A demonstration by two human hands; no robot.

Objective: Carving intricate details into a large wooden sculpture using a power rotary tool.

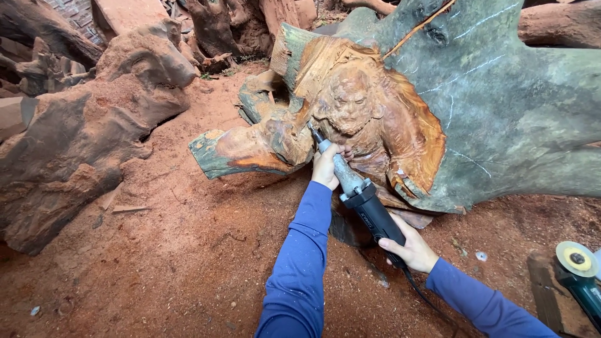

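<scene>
A person in blue sleeves works a handheld power carving tool point(354, 188) against a large carved tree stump point(375, 119) lying on a sawdust-covered floor point(188, 250), seen from the person's own head. At far left, well apart from the hands, sits one rough, uncarved mass of reddish wood point(81, 138). Nearer in, the left hand point(325, 166) is wrapped around the tool's grey metal neck, close behind the bit, which meets the wood just beside the carved figure's bearded face point(347, 103). The right hand point(410, 247) is closed on the black rear body of the same tool, where one dark cord point(419, 291) trails off toward the lower edge of the frame. The tool's long axis runs on a slant, from the right hand at lower right up to the carving at upper left, so the left hand is the nearer of the two to the work and the carving lies ahead of and above both hands. The hands are apart, one in front of the other along the tool, both clamped on it. To the right of the right hand, well clear of it, one angle grinder point(579, 269) with a yellowish disc rests on the floor. Count: two hands, one tool in hand, one carved stump, one idle grinder; more logs lie beyond the stump.
</scene>
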